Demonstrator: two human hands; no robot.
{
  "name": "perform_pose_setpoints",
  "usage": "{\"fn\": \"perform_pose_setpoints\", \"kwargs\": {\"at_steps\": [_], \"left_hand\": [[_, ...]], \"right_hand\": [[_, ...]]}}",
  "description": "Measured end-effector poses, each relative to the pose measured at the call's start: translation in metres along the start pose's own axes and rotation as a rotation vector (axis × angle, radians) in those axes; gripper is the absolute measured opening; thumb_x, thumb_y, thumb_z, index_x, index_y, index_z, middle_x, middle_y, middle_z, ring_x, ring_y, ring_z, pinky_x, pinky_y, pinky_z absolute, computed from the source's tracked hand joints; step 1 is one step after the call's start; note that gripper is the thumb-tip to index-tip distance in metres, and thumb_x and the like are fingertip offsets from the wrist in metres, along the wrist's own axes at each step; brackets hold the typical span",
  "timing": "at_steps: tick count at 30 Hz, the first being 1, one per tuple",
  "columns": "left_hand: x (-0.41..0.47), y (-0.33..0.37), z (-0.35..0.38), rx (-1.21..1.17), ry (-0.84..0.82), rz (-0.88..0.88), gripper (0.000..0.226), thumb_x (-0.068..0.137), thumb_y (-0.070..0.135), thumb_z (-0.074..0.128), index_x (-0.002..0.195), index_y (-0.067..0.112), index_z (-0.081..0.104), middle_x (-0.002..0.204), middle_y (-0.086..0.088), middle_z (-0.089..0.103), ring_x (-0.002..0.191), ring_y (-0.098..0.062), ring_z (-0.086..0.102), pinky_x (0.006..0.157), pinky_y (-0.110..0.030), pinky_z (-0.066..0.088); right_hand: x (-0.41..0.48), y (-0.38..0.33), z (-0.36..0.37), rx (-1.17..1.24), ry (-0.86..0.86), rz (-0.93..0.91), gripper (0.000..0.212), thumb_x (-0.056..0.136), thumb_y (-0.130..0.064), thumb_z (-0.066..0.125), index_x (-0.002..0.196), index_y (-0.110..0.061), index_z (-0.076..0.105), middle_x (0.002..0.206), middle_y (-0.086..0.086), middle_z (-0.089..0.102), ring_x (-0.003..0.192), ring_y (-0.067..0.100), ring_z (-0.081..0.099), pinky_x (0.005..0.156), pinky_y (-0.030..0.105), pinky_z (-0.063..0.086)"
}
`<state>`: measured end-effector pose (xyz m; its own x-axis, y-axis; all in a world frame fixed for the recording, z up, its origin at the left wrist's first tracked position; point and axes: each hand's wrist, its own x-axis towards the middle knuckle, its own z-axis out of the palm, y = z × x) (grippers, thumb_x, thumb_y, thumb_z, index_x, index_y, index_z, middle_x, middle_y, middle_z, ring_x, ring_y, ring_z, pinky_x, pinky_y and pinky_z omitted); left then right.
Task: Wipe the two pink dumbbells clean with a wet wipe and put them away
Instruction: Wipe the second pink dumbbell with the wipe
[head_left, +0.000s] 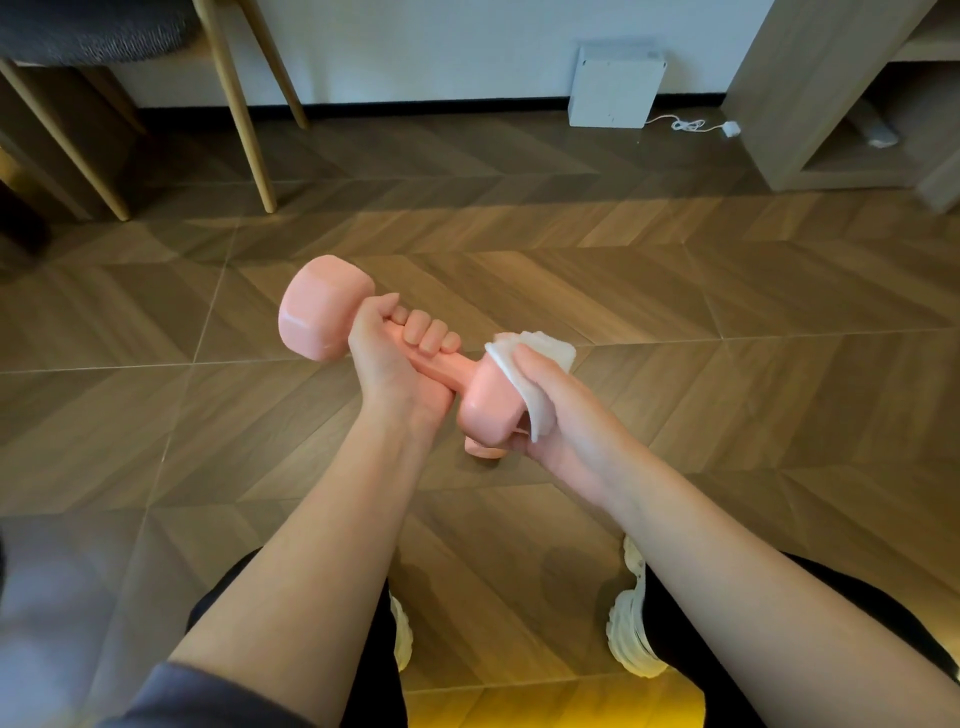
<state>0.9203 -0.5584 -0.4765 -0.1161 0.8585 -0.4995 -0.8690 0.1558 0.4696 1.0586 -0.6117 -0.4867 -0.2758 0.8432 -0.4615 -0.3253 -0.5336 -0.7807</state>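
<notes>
One camera sits on the person's head. It looks forward and down, close above the left hand (387, 358) and right hand (550, 410), with the floor (727, 291) and wall (415, 47) beyond.

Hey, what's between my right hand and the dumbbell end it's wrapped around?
The wipe: it is folded over that end of the dumbbell and sits under the right hand, as the head view shows.

Herringbone wood floor (727, 291) fills the frame. Upper left: grey chair seat (93, 26) on light wooden legs (249, 130). Top, right of centre: white box (613, 88) on the floor against the wall, white cable (685, 124) coiled just right of it. Upper right: wooden shelf unit (810, 93). Bottom: two white shoes (631, 623), apart
</notes>
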Motion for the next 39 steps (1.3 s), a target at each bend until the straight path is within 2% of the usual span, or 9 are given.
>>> {"fn": "perform_pose_setpoints", "kwargs": {"at_steps": [4,9,16,19,23,27,31,35,39], "left_hand": [[-0.003,0.001,0.001,0.000,-0.061,0.029,0.028,0.090,0.019,0.045,0.064,0.019,0.035,0.049,0.006,0.025,0.040,-0.013,0.025,0.043,-0.024,0.032],[-0.004,-0.004,0.000,0.034,0.039,0.007,0.030,0.092,0.021,0.054,0.068,0.019,0.034,0.052,0.006,0.029,0.042,-0.011,0.031,0.048,-0.023,0.037],[-0.002,-0.003,0.003,0.053,0.028,0.010,0.031,0.090,0.016,0.047,0.064,0.020,0.031,0.049,0.006,0.024,0.040,-0.013,0.025,0.044,-0.024,0.031],[-0.001,0.000,0.001,0.022,0.047,0.007,0.031,0.089,0.015,0.046,0.063,0.020,0.031,0.049,0.006,0.024,0.040,-0.012,0.024,0.044,-0.024,0.030],[-0.003,0.000,0.000,0.019,0.056,-0.004,0.030,0.090,0.015,0.045,0.065,0.019,0.029,0.049,0.006,0.022,0.040,-0.013,0.022,0.042,-0.022,0.029],[-0.005,-0.003,0.002,0.046,0.017,0.003,0.031,0.090,0.015,0.045,0.065,0.020,0.028,0.050,0.006,0.021,0.041,-0.013,0.022,0.042,-0.024,0.029],[-0.004,-0.002,0.005,0.028,-0.014,0.001,0.029,0.089,0.014,0.045,0.064,0.020,0.031,0.049,0.006,0.022,0.040,-0.013,0.023,0.042,-0.025,0.029],[-0.005,0.000,0.003,-0.007,-0.070,0.024,0.029,0.088,0.016,0.044,0.061,0.019,0.034,0.048,0.006,0.023,0.040,-0.013,0.022,0.042,-0.025,0.028],[-0.007,0.001,0.002,-0.009,-0.105,0.038,0.030,0.091,0.024,0.049,0.064,0.018,0.038,0.049,0.005,0.029,0.040,-0.012,0.030,0.044,-0.023,0.035]], "right_hand": [[-0.005,0.002,-0.004,0.099,-0.200,0.125,0.060,0.088,-0.037,0.065,0.139,-0.013,0.047,0.111,0.018,0.064,0.102,0.038,0.062,0.089,0.049,0.055],[0.000,0.006,0.001,-0.109,0.015,-0.016,0.073,0.069,-0.027,0.080,0.134,-0.027,0.046,0.132,0.009,0.059,0.104,0.030,0.067,0.095,0.057,0.053],[0.002,0.001,0.002,-0.108,0.061,-0.046,0.046,0.087,-0.051,0.061,0.119,-0.018,0.060,0.093,0.006,0.065,0.081,0.022,0.064,0.090,0.069,0.048],[-0.002,0.000,-0.004,-0.133,-0.088,-0.058,0.037,0.085,-0.041,0.067,0.118,-0.027,0.059,0.111,0.007,0.063,0.101,0.027,0.062,0.099,0.068,0.044],[-0.004,0.008,0.004,-0.276,0.031,-0.103,0.067,0.064,-0.034,0.084,0.123,-0.038,0.053,0.140,0.004,0.048,0.123,0.028,0.058,0.096,0.057,0.053],[0.001,0.008,0.012,-0.201,0.120,-0.110,0.059,0.071,-0.042,0.077,0.122,-0.026,0.053,0.107,0.002,0.064,0.088,0.022,0.063,0.089,0.065,0.051],[0.002,0.001,0.009,-0.160,0.163,-0.052,0.039,0.088,-0.053,0.063,0.114,-0.023,0.062,0.093,0.004,0.065,0.087,0.025,0.063,0.094,0.062,0.049],[-0.004,-0.005,-0.004,0.011,-0.081,0.049,0.052,0.093,-0.042,0.061,0.136,-0.014,0.052,0.117,0.013,0.064,0.105,0.027,0.061,0.097,0.054,0.050],[-0.010,-0.002,-0.008,0.129,-0.246,0.132,0.068,0.083,-0.032,0.070,0.143,-0.011,0.043,0.117,0.021,0.064,0.099,0.037,0.067,0.088,0.047,0.058]]}}
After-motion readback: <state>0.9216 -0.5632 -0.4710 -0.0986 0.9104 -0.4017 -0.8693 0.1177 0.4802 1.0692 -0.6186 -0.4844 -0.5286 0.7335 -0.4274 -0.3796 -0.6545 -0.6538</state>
